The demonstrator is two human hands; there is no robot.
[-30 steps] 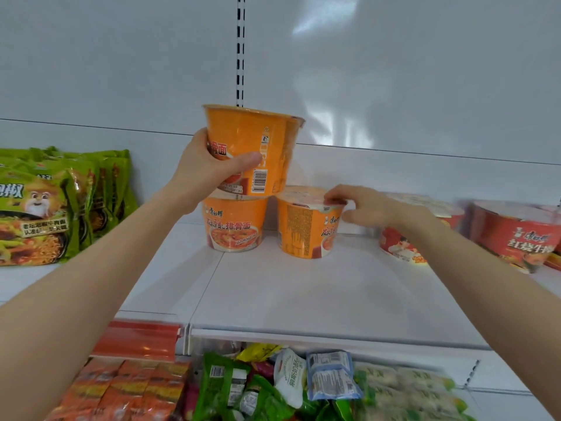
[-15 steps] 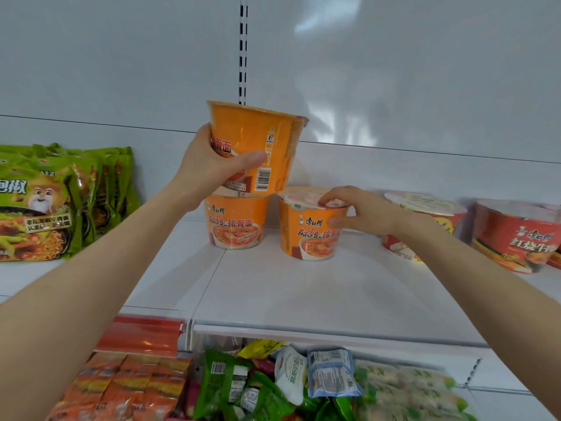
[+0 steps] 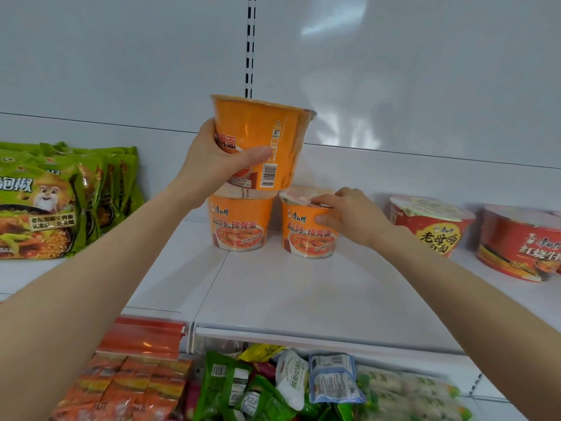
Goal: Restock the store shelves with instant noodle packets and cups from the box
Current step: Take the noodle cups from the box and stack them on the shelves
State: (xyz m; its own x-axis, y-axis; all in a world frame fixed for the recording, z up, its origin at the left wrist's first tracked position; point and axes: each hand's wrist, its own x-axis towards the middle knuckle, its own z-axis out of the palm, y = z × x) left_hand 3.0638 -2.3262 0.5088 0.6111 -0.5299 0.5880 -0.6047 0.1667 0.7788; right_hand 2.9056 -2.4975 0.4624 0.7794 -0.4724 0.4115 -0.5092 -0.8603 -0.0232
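The left hand (image 3: 212,159) is wrapped round the side wall of an orange noodle cup (image 3: 261,138), thumb across the front and fingers behind, holding it slightly tilted directly over a second orange cup (image 3: 239,226) that stands on the white shelf (image 3: 303,293); whether the two cups touch cannot be determined. The right hand (image 3: 352,217) clamps a third orange cup (image 3: 303,238) standing just beside the second, fingers curled over the lid rim and thumb against the side wall. Green noodle packets (image 3: 60,202) stand well to the left on the shelf, and a red noodle bowl (image 3: 431,229) sits near the right hand.
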